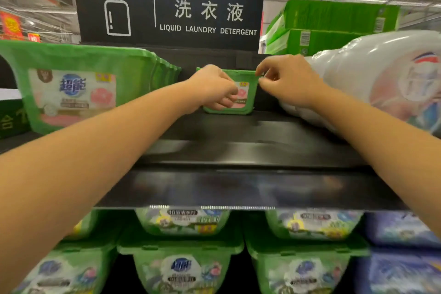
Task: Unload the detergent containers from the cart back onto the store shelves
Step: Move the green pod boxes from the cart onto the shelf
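Supermarket aisle, laundry section. Overhead, black sign (pixel 167 9) reading "LIQUID LAUNDRY DETERGENT", bottle icon at its left. Beneath it, black top shelf (pixel 238 148), dark and glossy.

Green detergent box (pixel 247 105) at rear centre of that shelf, upright, pink-flowered label facing forward, bottom edge down on the shelf surface, close to the back panel. Held from both sides. Left hand (pixel 212 88) wrapped round the left side, fingers folded across the label. Right hand (pixel 288 81) pinching the upper right corner between thumb and forefinger, remaining fingers loosely bent. Both forearms bare, stretched forward over the shelf edge.

On the same shelf, to the left, second green box (pixel 83 83) of like design, nearer the front, well apart from the held one. To the right, white wrapped bottle pack (pixel 381 79), lying tilted, just beside the right hand. Behind and above it, stacked green cartons (pixel 334 26).

On the lower shelf, green tubs (pixel 181 265) in two tiers; blue packs (pixel 401 258) at far right. Labels there blurred, not legible.
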`<control>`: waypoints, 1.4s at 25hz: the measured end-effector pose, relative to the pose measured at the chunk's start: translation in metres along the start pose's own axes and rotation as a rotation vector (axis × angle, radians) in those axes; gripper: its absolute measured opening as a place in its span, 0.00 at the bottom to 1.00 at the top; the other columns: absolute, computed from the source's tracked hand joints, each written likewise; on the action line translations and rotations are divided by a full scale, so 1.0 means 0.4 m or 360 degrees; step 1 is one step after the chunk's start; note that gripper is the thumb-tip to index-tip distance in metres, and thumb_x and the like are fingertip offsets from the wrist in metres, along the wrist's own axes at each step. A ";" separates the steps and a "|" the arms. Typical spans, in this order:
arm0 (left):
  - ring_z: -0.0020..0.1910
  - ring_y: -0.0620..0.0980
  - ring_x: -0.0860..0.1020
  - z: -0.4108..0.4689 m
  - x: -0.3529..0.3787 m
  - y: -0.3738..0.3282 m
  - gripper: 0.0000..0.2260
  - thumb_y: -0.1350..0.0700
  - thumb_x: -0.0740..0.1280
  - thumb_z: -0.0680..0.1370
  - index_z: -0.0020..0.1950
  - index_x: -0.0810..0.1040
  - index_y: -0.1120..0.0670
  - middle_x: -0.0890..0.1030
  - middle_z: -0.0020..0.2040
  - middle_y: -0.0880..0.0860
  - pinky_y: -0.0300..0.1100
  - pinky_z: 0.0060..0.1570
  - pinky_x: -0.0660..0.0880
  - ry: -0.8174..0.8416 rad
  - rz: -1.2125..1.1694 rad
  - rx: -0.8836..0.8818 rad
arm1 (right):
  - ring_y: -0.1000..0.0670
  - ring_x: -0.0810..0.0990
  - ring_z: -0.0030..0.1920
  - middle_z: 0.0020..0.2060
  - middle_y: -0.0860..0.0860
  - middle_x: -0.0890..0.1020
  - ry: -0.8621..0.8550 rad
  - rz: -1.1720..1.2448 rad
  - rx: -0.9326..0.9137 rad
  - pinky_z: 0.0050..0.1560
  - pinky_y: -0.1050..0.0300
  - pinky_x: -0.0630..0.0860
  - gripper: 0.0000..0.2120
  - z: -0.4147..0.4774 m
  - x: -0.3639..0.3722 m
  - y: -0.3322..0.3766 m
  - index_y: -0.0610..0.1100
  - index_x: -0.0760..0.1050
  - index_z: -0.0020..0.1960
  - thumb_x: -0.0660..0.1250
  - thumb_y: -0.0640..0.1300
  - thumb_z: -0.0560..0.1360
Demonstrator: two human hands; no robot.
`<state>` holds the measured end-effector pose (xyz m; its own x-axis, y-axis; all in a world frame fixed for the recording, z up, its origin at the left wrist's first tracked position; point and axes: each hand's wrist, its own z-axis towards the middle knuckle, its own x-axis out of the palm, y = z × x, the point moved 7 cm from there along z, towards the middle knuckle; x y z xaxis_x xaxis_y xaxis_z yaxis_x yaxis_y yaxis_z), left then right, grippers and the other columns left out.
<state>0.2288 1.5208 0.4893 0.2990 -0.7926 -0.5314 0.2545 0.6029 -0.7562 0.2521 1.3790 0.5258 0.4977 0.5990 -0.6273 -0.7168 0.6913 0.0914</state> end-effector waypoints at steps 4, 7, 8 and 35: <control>0.41 0.42 0.82 -0.218 -0.050 -0.081 0.07 0.58 0.67 0.76 0.52 0.83 0.52 0.84 0.43 0.48 0.31 0.38 0.76 -0.0218 0.0190 0.0647 | 0.61 0.76 0.37 0.35 0.55 0.79 -0.0134 0.0264 -0.0258 0.39 0.73 0.68 0.07 -0.208 -0.131 0.096 0.48 0.80 0.48 0.66 0.41 0.73; 0.36 0.41 0.81 -0.383 -0.057 -0.074 0.07 0.56 0.67 0.76 0.51 0.82 0.51 0.85 0.40 0.51 0.33 0.31 0.75 -0.0147 -0.0340 0.0801 | 0.62 0.75 0.36 0.37 0.57 0.79 -0.0275 0.0409 -0.0156 0.40 0.70 0.70 0.06 -0.367 -0.213 0.132 0.48 0.78 0.47 0.66 0.38 0.74; 0.35 0.42 0.80 -0.432 -0.049 -0.064 0.07 0.56 0.66 0.75 0.50 0.82 0.51 0.85 0.40 0.51 0.33 0.28 0.74 -0.0118 -0.0473 0.0825 | 0.61 0.76 0.37 0.37 0.56 0.80 -0.0363 0.0426 -0.0142 0.40 0.67 0.72 0.05 -0.419 -0.238 0.148 0.47 0.78 0.47 0.66 0.38 0.75; 0.37 0.45 0.78 -1.344 1.018 0.326 0.06 0.60 0.71 0.74 0.47 0.82 0.50 0.83 0.39 0.53 0.31 0.36 0.73 0.1759 -0.0623 -0.0492 | 0.41 0.82 0.43 0.40 0.43 0.83 -0.0326 0.0490 0.2647 0.50 0.46 0.78 0.12 -2.079 -0.362 0.328 0.51 0.82 0.46 0.67 0.34 0.75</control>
<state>-0.1107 1.2277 -0.0308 -0.7336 -0.6575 -0.1718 -0.1237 0.3778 -0.9176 -0.3202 1.0469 -0.0143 0.5939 0.7279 -0.3426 0.3884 0.1135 0.9145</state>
